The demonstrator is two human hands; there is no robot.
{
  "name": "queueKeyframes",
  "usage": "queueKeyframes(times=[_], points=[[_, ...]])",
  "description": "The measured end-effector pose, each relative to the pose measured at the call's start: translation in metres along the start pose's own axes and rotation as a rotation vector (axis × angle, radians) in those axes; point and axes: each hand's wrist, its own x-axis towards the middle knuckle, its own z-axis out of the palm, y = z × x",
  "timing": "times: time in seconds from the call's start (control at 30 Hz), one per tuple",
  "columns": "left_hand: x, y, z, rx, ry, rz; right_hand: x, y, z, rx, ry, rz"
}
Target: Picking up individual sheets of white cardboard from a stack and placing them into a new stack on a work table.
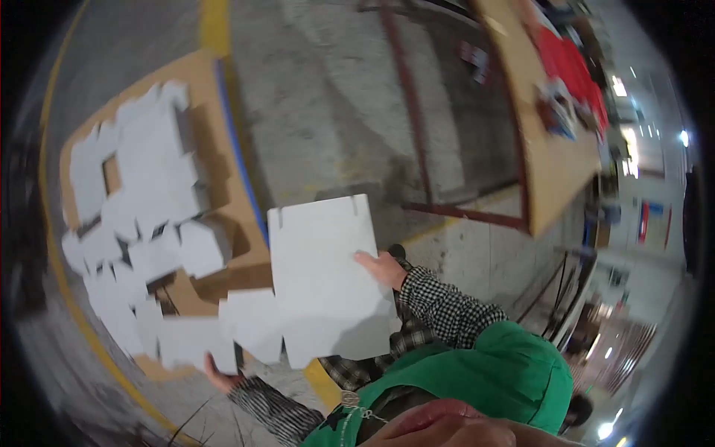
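A white cardboard box blank (324,276) stretches across the area before me, with a broad panel on the right and smaller flaps running leftward. Two short slots mark the panel's far edge. My right hand (383,269) grips the right edge, thumb lying on the white face and the other fingers hidden behind. At the lower left, my left hand (220,376) holds the blank's near edge by a flap; its thumb shows and most of its fingers are hidden. More white cardboard blanks (153,160) lie in an overlapping pile to the left, near the left hand.
Beneath the pile is a brown board (212,149) with a blue edge (237,149). A table (555,167) on a dark red metal frame (469,216) stands at the right, with red material (570,63) on it. Yellow lines (214,30) cross the grey concrete floor (320,112).
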Motion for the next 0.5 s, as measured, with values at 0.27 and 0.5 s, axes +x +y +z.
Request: queueKeyframes(times=[0.27, 0.5], points=[[-0.149, -0.025, 0.058, -0.102, -0.185, 0.103, -0.112, -0.004, -0.14, 0.176, 0.172, -0.404], [-0.301, -0.092, 0.165, -0.128, -0.548, 0.072, -0.188, 0.105, -0.329, 0.504, 0.342, -0.453]])
